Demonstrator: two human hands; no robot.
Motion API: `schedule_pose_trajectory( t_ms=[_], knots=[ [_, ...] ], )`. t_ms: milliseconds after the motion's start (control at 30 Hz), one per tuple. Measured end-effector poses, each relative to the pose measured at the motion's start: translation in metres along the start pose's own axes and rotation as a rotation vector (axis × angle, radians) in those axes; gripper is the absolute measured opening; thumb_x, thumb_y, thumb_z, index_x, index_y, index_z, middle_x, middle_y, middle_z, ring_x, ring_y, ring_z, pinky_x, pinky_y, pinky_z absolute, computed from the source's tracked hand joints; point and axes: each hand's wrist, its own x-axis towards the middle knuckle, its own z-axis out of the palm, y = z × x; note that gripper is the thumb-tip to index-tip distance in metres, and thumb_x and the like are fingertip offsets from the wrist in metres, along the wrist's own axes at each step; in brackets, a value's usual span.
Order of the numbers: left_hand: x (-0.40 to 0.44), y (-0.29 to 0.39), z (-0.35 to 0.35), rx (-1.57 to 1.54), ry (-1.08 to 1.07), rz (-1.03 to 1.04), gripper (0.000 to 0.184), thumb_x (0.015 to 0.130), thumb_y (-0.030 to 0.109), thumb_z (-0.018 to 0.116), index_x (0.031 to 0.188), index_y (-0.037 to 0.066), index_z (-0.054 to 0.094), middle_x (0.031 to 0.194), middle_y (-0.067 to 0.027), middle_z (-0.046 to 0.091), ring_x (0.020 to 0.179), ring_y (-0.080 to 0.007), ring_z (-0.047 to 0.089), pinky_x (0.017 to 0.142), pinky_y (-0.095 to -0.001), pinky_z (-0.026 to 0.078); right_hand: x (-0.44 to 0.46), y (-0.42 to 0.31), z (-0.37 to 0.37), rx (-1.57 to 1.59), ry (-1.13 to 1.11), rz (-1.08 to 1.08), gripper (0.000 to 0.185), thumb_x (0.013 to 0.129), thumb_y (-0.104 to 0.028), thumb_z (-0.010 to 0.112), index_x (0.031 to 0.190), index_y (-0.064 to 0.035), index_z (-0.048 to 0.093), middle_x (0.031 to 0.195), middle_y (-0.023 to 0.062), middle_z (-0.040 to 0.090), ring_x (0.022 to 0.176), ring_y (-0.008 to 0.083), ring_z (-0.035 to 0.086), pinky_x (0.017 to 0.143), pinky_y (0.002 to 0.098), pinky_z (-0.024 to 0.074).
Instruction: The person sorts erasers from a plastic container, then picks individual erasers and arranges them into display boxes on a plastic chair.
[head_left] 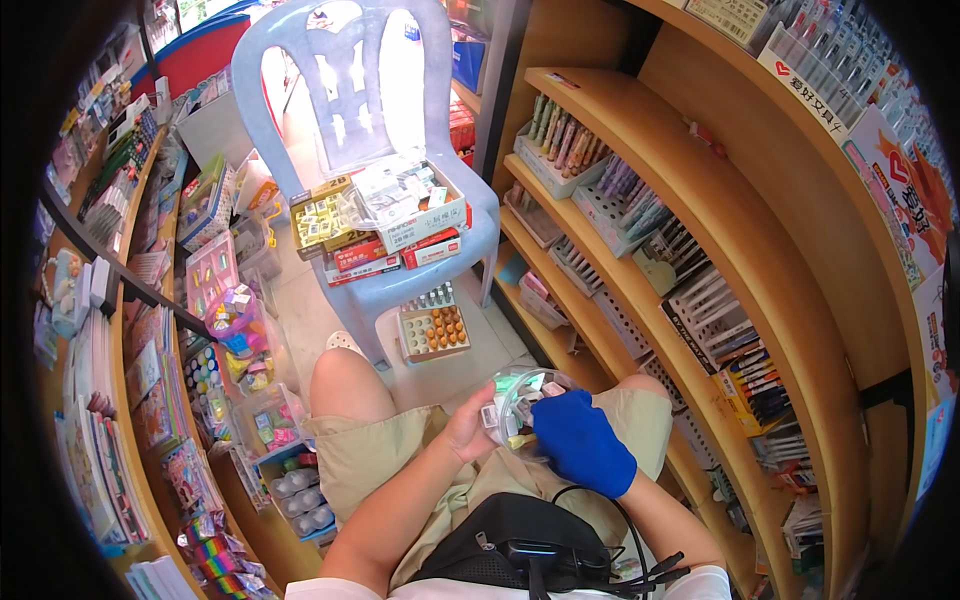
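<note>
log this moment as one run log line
left hand: bare, holding clear tub of small items | right hand: blue-gloved, over tub, fingertips hidden | ahead: open boxes on blue chair

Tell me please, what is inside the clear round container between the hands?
Small white and green pieces show inside the clear round container. The blue-gloved right hand covers its right part, so what lies there or beneath the top pieces cannot be seen.

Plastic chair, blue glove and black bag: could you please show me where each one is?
Plastic chair [433, 90]: head view, side post of the backrest.
Blue glove [587, 440]: head view, back of the hand.
Black bag [530, 514]: head view, upper part.
</note>
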Motion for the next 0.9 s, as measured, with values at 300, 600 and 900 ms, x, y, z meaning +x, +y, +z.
schedule_pose_trajectory(
  t_ms=[300,600,900],
  knots=[
    [-0.004,0.001,0.007,-0.019,-0.008,0.007,0.057,0.096,0.045,0.049,0.138,0.006,0.044,0.129,-0.0136,0.057,0.119,-0.0276,0.055,0.104,-0.0449,0.041,0.005,-0.001,-0.004,-0.067,-0.221,-0.037,0.009,0.075,-0.008,0.061,0.084,-0.0074,0.063,0.087,0.012,0.06,0.093,0.0315,0.057,0.092,0.0429,0.0401],
    [-0.006,0.003,0.006,-0.038,-0.001,0.011,0.059,0.096,0.047,0.048,0.138,0.006,0.045,0.133,-0.0127,0.055,0.123,-0.0281,0.052,0.107,-0.0455,0.038,0.003,-0.008,0.002,0.103,0.06,0.107,0.032,0.063,-0.005,0.071,0.095,-0.0046,0.064,0.102,0.0164,0.061,0.094,0.0344,0.056,0.087,0.0427,0.0429],
    [-0.008,0.007,0.015,0.134,0.032,0.111,0.061,0.095,0.044,0.047,0.141,0.005,0.041,0.139,-0.015,0.05,0.128,-0.0302,0.048,0.109,-0.0458,0.037,0.035,-0.035,0.0,-0.49,-0.182,0.234,0.028,0.069,-0.007,0.06,0.092,0.0044,0.051,0.082,0.0212,0.051,0.074,0.0314,0.051,0.067,0.039,0.0414]
  ],
)
